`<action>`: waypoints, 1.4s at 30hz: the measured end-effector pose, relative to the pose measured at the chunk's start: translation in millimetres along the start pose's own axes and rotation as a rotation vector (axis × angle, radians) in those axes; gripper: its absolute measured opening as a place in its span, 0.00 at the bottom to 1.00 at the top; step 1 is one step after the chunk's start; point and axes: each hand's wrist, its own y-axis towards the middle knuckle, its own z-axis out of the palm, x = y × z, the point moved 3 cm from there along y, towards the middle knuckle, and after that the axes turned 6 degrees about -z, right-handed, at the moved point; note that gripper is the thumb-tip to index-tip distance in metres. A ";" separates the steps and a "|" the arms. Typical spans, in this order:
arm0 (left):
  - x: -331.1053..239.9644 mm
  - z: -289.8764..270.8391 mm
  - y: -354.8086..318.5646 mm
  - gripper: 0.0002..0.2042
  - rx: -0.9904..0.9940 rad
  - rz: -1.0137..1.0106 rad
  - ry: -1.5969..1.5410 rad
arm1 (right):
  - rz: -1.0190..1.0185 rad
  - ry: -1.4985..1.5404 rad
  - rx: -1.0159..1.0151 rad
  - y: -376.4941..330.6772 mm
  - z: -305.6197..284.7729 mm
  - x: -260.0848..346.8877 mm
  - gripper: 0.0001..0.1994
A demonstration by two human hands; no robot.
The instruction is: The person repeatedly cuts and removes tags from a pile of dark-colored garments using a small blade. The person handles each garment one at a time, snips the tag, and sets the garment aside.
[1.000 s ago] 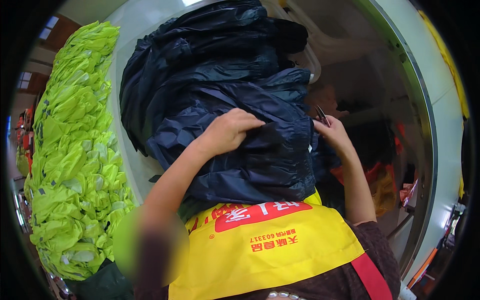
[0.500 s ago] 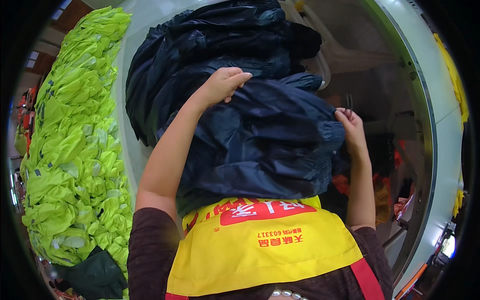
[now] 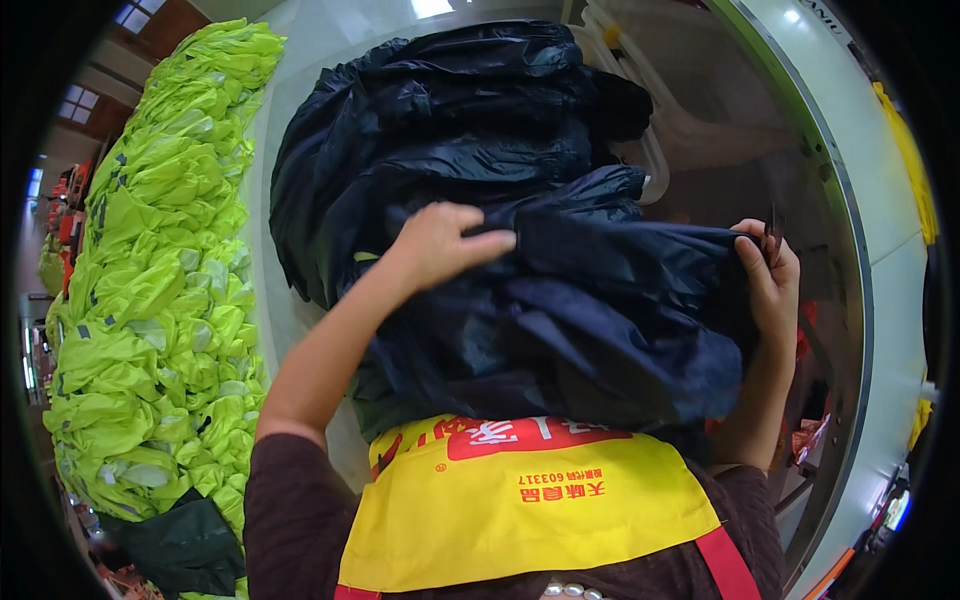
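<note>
The right hand [image 3: 775, 275] pinched the edge of a navy garment [image 3: 620, 300], a slim dark tool [image 3: 771, 238] tucked against its fingers. Across the cloth to its left, the left hand [image 3: 435, 245] had its thumb partly spread; blur hid any grip. Straightening seemed the step in hand, calling next for an even, taut hold. Beyond the left hand lay dark garments [image 3: 470, 110]; farther left, lime ones [image 3: 165, 260].
</note>
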 end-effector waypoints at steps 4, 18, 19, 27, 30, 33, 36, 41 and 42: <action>-88.7 14.3 -93.2 0.23 0.319 0.102 0.025 | 0.032 -0.303 0.258 32.1 9.2 -13.6 0.08; -57.1 63.6 13.3 0.16 0.704 0.068 -0.147 | 0.223 0.036 0.227 -27.3 178.6 -140.4 0.09; -33.4 54.8 30.1 0.16 0.583 0.012 -0.135 | 0.241 0.135 0.188 -29.8 179.7 -140.4 0.09; 71.9 90.4 110.6 0.14 -0.003 0.041 0.126 | 0.279 0.322 0.062 -26.6 172.2 -133.3 0.09; 82.5 73.1 99.2 0.12 -0.369 0.119 -0.158 | 0.217 0.561 -0.191 -23.0 155.8 -128.1 0.09; 59.2 43.1 68.0 0.13 -0.415 0.067 -0.508 | 0.496 0.808 -0.502 -17.8 140.1 -143.2 0.09; 6.5 -10.4 11.0 0.11 -0.428 0.126 -0.464 | 0.638 1.009 -0.631 -15.4 128.9 -159.5 0.09; -29.8 24.1 -85.7 0.05 0.149 0.487 0.132 | 0.549 1.085 -0.548 5.7 111.5 -152.7 0.10; -31.5 35.2 -91.3 0.08 0.162 0.443 0.120 | 0.559 1.035 -0.529 10.3 106.8 -142.7 0.10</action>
